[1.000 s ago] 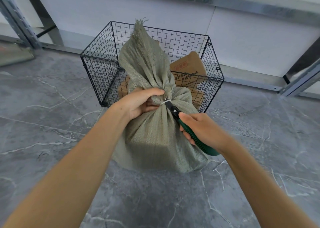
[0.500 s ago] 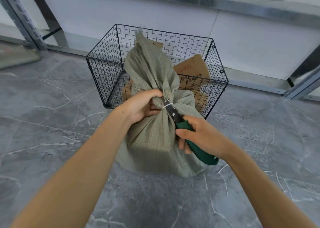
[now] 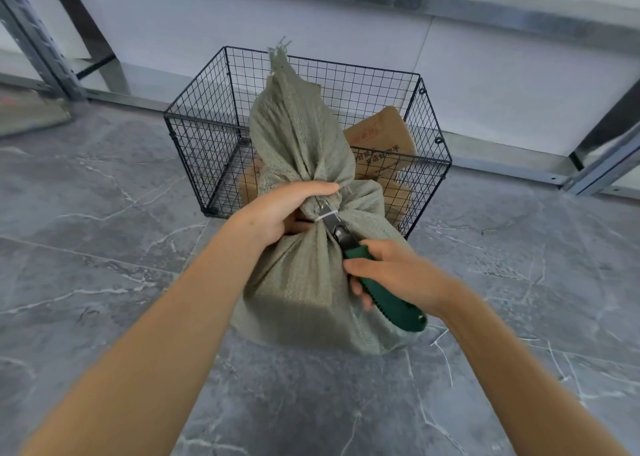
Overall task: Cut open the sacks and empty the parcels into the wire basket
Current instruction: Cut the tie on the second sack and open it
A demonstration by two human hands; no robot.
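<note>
While both bare forearms reach in from the lower corners of the view, the left hand [image 3: 277, 213] closes on the gathered neck of the sack [image 3: 301, 282] from its 9 o'clock side. Its fingers [image 3: 311, 189] curl over the top of the bunched cloth, with the thumb tucked beneath. The right hand [image 3: 398, 275] sits at about 4 o'clock from that neck, knuckles up. Its fingers [image 3: 360, 267] are wrapped round the dark green handle of a utility knife [image 3: 388, 303], and the butt of the handle sticks out past the wrist toward 5 o'clock.

The metal blade end [image 3: 330, 218] points toward 11 o'clock and lies against the thin white tie [image 3: 323, 216] that cinches the neck, just beside the left fingertips.

The sack is grey-green woven cloth. It stands upright on the grey marbled floor [image 3: 104, 248], bulging and boxy below the tie, and its loose frayed top rises toward 12 o'clock.

Directly behind it, at 12 o'clock, stands the black wire basket [image 3: 207, 116], with brown printed cardboard parcels [image 3: 381, 137] inside, seen at about 1 o'clock from the neck.
</note>
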